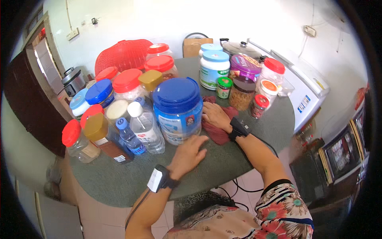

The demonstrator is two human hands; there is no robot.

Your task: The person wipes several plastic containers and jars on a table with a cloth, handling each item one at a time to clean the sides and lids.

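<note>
My left hand is at the near side of a large clear jar with a blue lid. Its fingers are stretched out and its thumb stands apart; whether the fingertips touch the jar is unclear. My right hand presses down on a crumpled dark red cloth, its fingers bent over the fabric, just right of that jar. A clear bottle with a white cap and a small blue-capped water bottle stand left of my left hand. Beyond the cloth are a small green-lidded jar and a brown-filled jar.
Red-lidded jars and other containers crowd the left of the grey-green table. A blue-lidded white tub, a purple canister and a lidded pot stand at the back right. Behind is a red plastic chair; a white chest freezer is right.
</note>
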